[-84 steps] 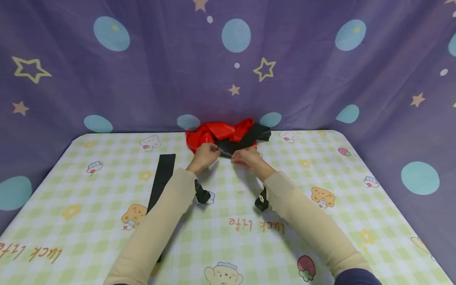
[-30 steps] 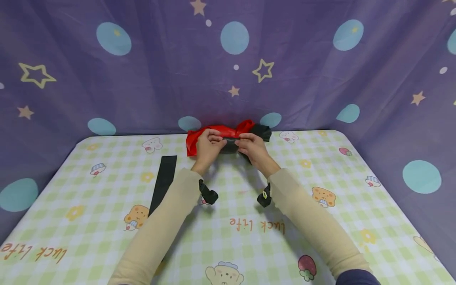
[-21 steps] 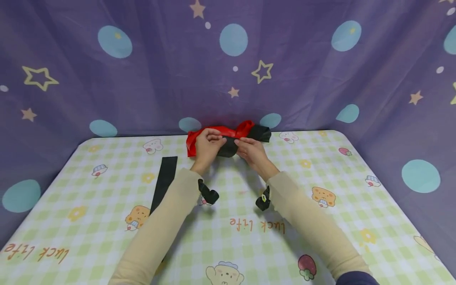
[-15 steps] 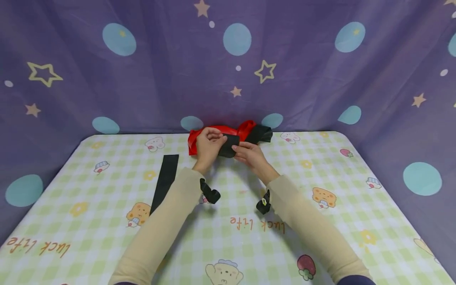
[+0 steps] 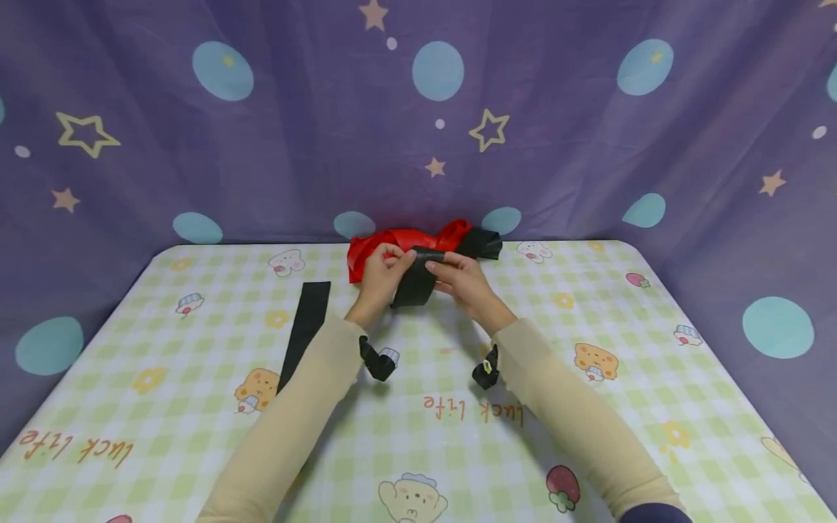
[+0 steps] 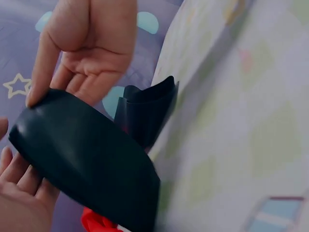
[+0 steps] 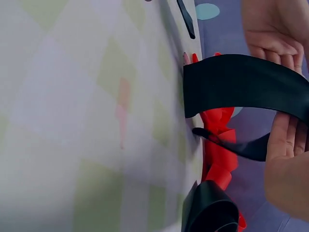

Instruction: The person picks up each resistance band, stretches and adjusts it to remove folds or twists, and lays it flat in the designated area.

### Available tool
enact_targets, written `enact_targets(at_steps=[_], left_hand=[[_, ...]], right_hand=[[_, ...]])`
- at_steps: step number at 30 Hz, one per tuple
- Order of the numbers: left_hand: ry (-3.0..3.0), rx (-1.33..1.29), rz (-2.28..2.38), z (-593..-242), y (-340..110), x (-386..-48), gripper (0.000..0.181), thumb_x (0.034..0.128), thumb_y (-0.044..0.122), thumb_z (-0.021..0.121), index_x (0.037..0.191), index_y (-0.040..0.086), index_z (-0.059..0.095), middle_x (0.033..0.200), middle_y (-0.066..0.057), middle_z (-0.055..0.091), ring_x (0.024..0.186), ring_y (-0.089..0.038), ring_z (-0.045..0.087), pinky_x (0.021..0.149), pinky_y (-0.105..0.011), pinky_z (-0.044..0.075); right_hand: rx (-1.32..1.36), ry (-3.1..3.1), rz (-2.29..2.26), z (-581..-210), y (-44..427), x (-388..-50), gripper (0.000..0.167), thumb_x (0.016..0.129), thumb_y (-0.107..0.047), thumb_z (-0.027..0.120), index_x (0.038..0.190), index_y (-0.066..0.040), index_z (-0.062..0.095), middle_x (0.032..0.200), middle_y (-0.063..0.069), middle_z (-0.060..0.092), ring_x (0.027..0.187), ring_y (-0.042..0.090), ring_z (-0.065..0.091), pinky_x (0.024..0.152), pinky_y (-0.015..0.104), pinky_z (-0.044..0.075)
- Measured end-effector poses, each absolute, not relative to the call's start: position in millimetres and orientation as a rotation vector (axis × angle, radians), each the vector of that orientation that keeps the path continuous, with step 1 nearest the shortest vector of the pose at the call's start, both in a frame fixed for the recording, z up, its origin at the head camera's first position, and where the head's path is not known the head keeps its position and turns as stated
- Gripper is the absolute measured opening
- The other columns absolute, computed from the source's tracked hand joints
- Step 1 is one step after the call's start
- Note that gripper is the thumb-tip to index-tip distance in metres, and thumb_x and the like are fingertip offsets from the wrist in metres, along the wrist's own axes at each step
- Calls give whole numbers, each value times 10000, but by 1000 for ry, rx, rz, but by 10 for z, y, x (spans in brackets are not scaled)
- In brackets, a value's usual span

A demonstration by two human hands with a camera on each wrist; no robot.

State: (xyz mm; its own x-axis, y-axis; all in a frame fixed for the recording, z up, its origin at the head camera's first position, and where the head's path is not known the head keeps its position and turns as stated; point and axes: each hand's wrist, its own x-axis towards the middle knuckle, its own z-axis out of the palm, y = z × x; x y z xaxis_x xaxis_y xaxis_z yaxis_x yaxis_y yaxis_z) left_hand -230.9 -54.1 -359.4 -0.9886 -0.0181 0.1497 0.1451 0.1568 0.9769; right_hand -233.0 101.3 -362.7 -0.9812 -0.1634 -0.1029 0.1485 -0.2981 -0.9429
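In the head view, a wide, smooth black strip point(image 5: 416, 280) is held up between two hands near the table's far edge. My left hand point(image 5: 381, 276) pinches its top left edge between thumb and fingers. The right hand point(image 5: 469, 285) pinches the top right edge. From there the strip bends over and its front part hangs towards the table. In the right wrist view a thinner-looking length of black strip point(image 7: 246, 149) runs behind the front part. Behind the hands lies a crumpled red strip point(image 5: 399, 238), with a looped black piece point(image 5: 482, 244) at its right end.
A second flat black strip point(image 5: 307, 319) lies on the left of the table, partly hidden under the left forearm. The checked tablecloth point(image 5: 588, 436) ends at a purple curtain point(image 5: 556, 167). Small black devices point(image 5: 486, 369) hang from both wrists.
Both hands have risen from low on the black part of the bundle. The black strip has come up between them, and its front now hangs lower towards me. The red bundle has stayed about in place.
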Motion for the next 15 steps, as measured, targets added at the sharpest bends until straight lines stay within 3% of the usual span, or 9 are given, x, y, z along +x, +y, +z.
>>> enact_targets(at_steps=[3,8,15], left_hand=[[-2377,-200,-1981,-3657,-597,-2264,211,910,174,634,1016,29,523,891,-162,678,751,-134,639,707,-218,510],[-2506,-349,-1951,-3733,-666,-2203,271,914,109,619,1103,-83,584,1077,-282,662,940,-322,692,830,-372,561],[-2561,-384,-1903,-3801,-715,-2071,263,883,74,645,1082,-97,622,1064,-263,673,868,-248,703,814,-372,566]], right_hand=[[-18,1722,-2405,-3580,1007,-2337,118,907,12,578,849,-90,569,781,-31,626,658,84,603,670,226,543],[1,1683,-2448,-3514,1004,-2364,148,905,17,579,824,-105,595,752,-28,642,653,90,638,650,227,548],[122,1599,-2481,-3535,1008,-2413,103,893,15,602,883,-85,621,763,-16,677,662,96,662,633,222,548]])
